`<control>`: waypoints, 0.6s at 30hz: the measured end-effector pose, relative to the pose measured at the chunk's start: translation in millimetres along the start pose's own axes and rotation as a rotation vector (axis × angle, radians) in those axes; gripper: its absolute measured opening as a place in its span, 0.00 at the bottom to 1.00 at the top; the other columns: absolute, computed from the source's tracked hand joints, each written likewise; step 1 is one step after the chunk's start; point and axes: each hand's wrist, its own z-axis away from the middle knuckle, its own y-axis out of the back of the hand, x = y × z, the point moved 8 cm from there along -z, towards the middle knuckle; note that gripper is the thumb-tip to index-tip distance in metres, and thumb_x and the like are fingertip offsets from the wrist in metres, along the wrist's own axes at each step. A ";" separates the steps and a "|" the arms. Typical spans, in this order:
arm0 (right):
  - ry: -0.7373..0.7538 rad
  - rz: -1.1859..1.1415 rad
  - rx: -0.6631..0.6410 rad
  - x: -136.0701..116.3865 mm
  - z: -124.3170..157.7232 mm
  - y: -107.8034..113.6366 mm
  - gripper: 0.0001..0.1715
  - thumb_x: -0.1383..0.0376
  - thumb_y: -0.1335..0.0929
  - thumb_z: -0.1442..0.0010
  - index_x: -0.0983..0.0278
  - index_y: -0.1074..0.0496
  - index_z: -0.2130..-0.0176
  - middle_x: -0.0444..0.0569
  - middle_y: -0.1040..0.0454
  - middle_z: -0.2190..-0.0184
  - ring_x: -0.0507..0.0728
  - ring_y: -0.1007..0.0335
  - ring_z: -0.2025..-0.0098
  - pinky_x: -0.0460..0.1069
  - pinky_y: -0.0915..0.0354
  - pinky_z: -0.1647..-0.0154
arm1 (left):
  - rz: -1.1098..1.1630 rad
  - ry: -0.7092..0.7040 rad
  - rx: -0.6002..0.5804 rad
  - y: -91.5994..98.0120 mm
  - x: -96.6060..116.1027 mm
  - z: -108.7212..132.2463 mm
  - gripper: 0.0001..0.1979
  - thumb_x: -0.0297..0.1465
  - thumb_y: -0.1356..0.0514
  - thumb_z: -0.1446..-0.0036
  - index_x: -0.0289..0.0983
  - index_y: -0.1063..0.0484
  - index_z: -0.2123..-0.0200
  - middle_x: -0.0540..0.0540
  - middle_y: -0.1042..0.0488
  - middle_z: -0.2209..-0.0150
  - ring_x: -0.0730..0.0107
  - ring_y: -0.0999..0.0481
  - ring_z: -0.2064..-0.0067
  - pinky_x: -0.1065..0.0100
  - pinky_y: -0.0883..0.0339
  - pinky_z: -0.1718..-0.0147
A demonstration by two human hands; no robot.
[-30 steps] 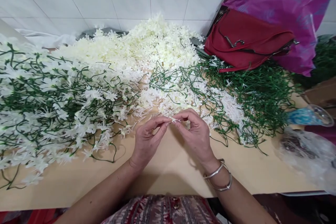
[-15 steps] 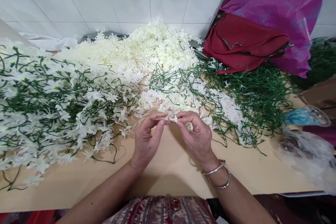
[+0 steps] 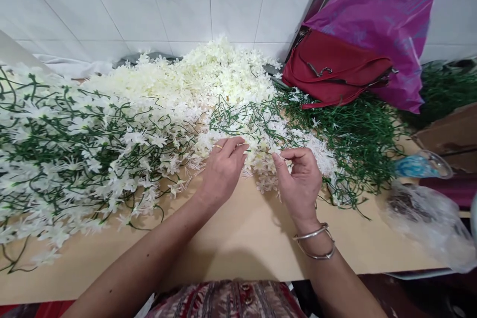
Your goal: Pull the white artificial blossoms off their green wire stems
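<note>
My left hand [image 3: 225,166] reaches palm down to the near edge of the flower pile, its fingers closed at a green plastic stem [image 3: 249,152]; the thumb is mostly hidden. To its right, my right hand [image 3: 302,179] pinches a small white flower piece [image 3: 278,153] between thumb and forefinger, just above the pile. Ahead of both hands lie loose white artificial petals [image 3: 227,77], with green stems [image 3: 238,114] tangled over them. Fine white stamens [image 3: 323,151] lie right of my right hand.
Flowers joined to stems [image 3: 82,144] cover the left side of the table [image 3: 238,238]. At the right are a heap of green stems [image 3: 368,129], a red handbag [image 3: 335,69], a purple bag [image 3: 387,20], a blue-patterned cup [image 3: 421,165] and a clear plastic bag [image 3: 428,223]. A tiled wall [image 3: 179,0] stands behind.
My hands were together over a small white flower and have moved apart. The left went forward to the pile and turned palm down; the right shifted rightward, still pinching a white piece.
</note>
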 end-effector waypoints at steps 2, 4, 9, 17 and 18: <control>-0.035 0.007 -0.007 6.3 -0.5 -0.1 0.06 0.65 0.27 0.35 0.60 0.28 0.63 0.43 0.27 0.67 0.56 0.29 0.62 0.52 0.34 0.57 | -0.113 -0.039 -0.075 -11.7 -2.7 -5.1 0.09 0.25 0.42 0.29 0.34 0.21 0.52 0.36 0.21 0.48 0.51 0.24 0.46 0.52 0.30 0.46; -0.053 0.023 -0.023 8.8 0.0 -2.0 0.06 0.64 0.27 0.35 0.60 0.28 0.63 0.44 0.27 0.67 0.56 0.29 0.62 0.52 0.34 0.56 | -0.155 -0.043 -0.125 -18.1 -7.3 -7.6 0.09 0.25 0.41 0.30 0.35 0.20 0.55 0.36 0.20 0.49 0.50 0.25 0.47 0.51 0.31 0.48; -0.069 0.045 -0.044 5.3 0.8 -5.0 0.05 0.64 0.27 0.35 0.60 0.27 0.64 0.44 0.25 0.68 0.56 0.29 0.63 0.52 0.33 0.57 | 0.022 -0.028 -0.005 4.8 -8.8 -11.7 0.07 0.28 0.38 0.30 0.40 0.19 0.57 0.42 0.16 0.52 0.55 0.21 0.49 0.54 0.32 0.47; -0.111 -0.056 -0.086 0.7 3.5 -12.5 0.03 0.67 0.27 0.37 0.60 0.24 0.64 0.45 0.22 0.67 0.56 0.28 0.62 0.52 0.33 0.57 | 0.762 0.383 0.580 79.0 -51.4 -17.2 0.06 0.35 0.36 0.31 0.41 0.22 0.55 0.47 0.17 0.56 0.69 0.16 0.55 0.66 0.22 0.52; -0.124 -0.075 -0.092 1.4 4.1 -13.7 0.02 0.67 0.27 0.37 0.60 0.23 0.64 0.45 0.22 0.67 0.56 0.27 0.62 0.52 0.33 0.56 | 0.816 0.410 0.615 82.6 -54.6 -16.0 0.06 0.36 0.36 0.31 0.40 0.22 0.56 0.48 0.18 0.57 0.71 0.17 0.57 0.68 0.22 0.54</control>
